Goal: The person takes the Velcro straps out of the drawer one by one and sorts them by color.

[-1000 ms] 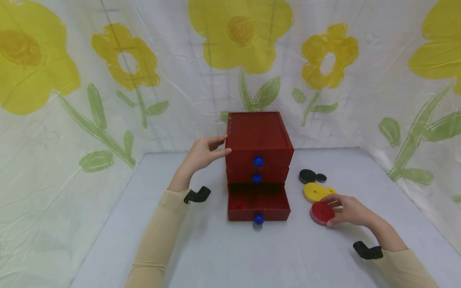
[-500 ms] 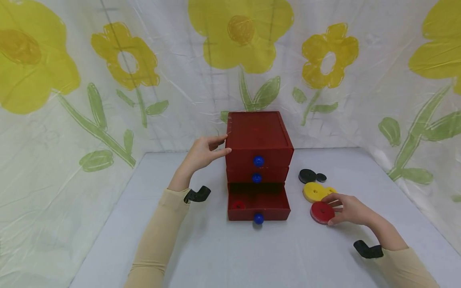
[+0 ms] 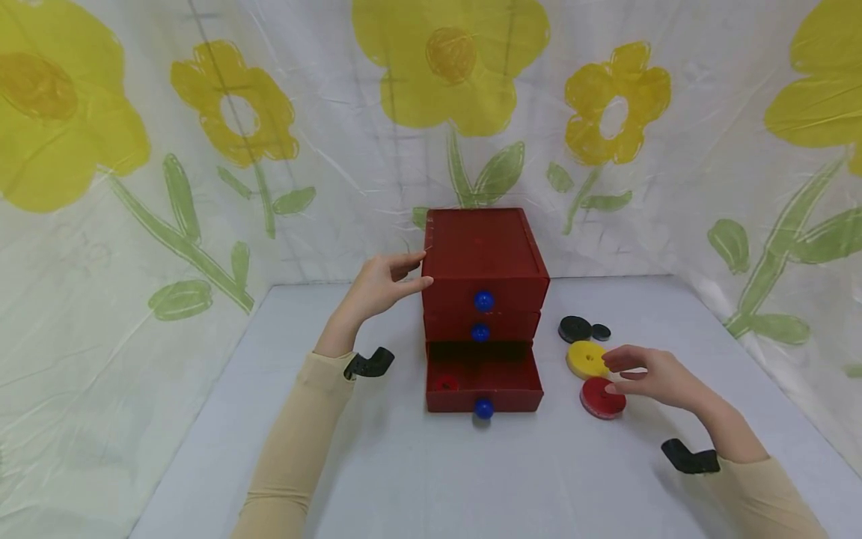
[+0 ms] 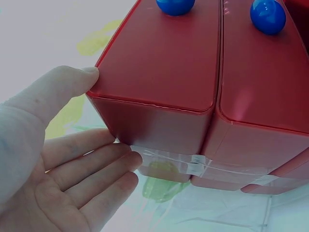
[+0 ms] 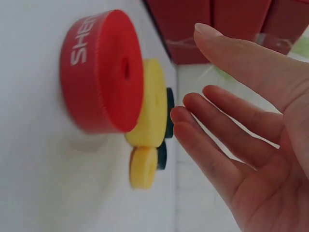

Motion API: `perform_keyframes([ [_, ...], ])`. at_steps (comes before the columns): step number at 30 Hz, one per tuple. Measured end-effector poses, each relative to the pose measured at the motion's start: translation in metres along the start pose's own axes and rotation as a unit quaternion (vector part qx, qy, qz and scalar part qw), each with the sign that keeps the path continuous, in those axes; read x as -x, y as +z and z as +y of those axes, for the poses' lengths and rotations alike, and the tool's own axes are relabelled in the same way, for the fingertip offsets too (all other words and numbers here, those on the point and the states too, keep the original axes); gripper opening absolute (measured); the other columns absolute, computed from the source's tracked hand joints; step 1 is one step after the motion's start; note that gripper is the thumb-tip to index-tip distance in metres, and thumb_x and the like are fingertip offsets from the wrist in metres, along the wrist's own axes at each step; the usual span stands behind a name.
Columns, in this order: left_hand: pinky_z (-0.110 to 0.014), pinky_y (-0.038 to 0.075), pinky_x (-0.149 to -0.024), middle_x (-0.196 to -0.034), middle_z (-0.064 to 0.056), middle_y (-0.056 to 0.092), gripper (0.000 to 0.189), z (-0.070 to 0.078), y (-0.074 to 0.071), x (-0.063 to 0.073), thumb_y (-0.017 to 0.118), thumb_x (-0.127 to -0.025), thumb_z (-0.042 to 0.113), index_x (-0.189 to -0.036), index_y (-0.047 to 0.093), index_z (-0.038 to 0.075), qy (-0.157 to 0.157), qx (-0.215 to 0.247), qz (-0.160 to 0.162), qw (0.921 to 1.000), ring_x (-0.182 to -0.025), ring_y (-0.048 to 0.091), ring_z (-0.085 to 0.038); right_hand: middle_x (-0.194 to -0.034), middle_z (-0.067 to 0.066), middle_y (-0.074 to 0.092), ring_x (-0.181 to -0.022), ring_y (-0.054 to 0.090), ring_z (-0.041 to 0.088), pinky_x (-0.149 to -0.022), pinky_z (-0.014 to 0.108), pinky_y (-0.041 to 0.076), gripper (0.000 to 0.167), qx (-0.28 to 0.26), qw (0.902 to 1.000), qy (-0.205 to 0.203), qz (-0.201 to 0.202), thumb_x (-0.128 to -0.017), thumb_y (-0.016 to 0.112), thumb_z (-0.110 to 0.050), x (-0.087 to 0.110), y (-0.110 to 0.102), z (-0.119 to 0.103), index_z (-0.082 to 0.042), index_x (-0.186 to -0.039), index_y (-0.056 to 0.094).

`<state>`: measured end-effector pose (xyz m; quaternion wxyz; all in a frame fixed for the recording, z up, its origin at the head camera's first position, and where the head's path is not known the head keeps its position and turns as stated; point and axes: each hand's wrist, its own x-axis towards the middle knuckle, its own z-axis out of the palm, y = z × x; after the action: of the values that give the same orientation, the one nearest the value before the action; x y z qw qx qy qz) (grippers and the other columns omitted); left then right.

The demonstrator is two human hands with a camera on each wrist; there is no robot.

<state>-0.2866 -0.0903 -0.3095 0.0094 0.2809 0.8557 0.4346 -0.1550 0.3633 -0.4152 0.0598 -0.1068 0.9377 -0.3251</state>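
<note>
A red cabinet of small drawers (image 3: 483,243) with blue knobs stands mid-table. Its bottom drawer (image 3: 485,402) is pulled out, with a small red roll (image 3: 446,383) inside at the left. My left hand (image 3: 380,288) touches the cabinet's upper left front corner, thumb at the front edge and fingers extended by its side. My right hand (image 3: 663,378) hovers, fingers relaxed, above a large red tape roll (image 3: 599,400) with white lettering; nothing is between the fingers. Behind that roll lies a large yellow roll (image 3: 584,361); a small yellow roll (image 5: 144,166) shows in the right wrist view.
A large black roll (image 3: 575,329) and a small black roll (image 3: 601,332) lie farther back, right of the cabinet. A white sheet painted with yellow flowers (image 3: 451,56) hangs behind and beside the white table (image 3: 525,479).
My right hand has let go of the large red roll and risen slightly above it; the roll stays in place on the table. My left hand has not moved.
</note>
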Motion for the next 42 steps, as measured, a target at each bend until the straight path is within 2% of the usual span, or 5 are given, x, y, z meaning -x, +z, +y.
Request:
perform_keyframes([
  [5,-0.035,0.045,-0.103,-0.139,-0.003,0.053,0.06,0.0,0.0,0.0,0.068,-0.085,0.043,-0.137,0.053,0.017,-0.004,-0.006,0.001,1.0,-0.126,0.052,-0.022,-0.113,0.014,0.066,-0.104,0.063,0.032,-0.082,0.038,0.056,0.051,0.002,0.9996,-0.02,0.022,-0.08,0.076,-0.034,-0.005,-0.001,-0.016,-0.003,-0.119,0.061],
  [12,-0.037,0.045,-0.102,-0.138,-0.005,0.053,0.06,0.0,0.0,0.0,0.068,-0.085,0.043,-0.136,0.054,0.015,-0.003,0.0,0.003,1.0,-0.126,0.053,-0.024,-0.11,0.008,0.068,-0.101,0.065,0.027,-0.083,0.035,0.056,0.043,0.001,0.9983,-0.046,0.036,-0.08,0.077,-0.027,-0.018,0.006,-0.036,-0.007,-0.116,0.064],
  [19,-0.036,0.045,-0.102,-0.138,-0.004,0.054,0.06,0.0,0.0,0.0,0.069,-0.085,0.043,-0.136,0.054,0.016,-0.001,0.002,0.003,1.0,-0.126,0.053,-0.023,-0.11,0.008,0.067,-0.101,0.066,0.026,-0.083,0.033,0.056,0.038,-0.026,0.9971,-0.069,0.021,-0.08,0.077,-0.029,-0.031,0.013,-0.055,-0.014,-0.113,0.065],
  [30,-0.035,0.045,-0.102,-0.138,-0.003,0.054,0.059,0.0,0.0,0.0,0.068,-0.085,0.043,-0.136,0.054,0.016,-0.005,0.0,0.003,1.0,-0.126,0.053,-0.021,-0.109,0.008,0.068,-0.098,0.067,0.025,-0.082,0.032,0.056,0.042,-0.051,0.9898,-0.133,-0.002,-0.079,0.077,-0.03,-0.052,0.032,-0.079,-0.007,-0.112,0.066],
  [42,-0.036,0.045,-0.103,-0.139,-0.003,0.053,0.059,0.0,0.0,0.0,0.068,-0.085,0.043,-0.136,0.054,0.017,-0.009,-0.002,0.003,0.9999,-0.126,0.052,-0.022,-0.111,0.013,0.068,-0.1,0.066,0.023,-0.083,0.031,0.056,0.042,-0.061,0.9824,-0.17,-0.048,-0.083,0.074,-0.025,-0.073,0.054,-0.101,-0.002,-0.116,0.062],
])
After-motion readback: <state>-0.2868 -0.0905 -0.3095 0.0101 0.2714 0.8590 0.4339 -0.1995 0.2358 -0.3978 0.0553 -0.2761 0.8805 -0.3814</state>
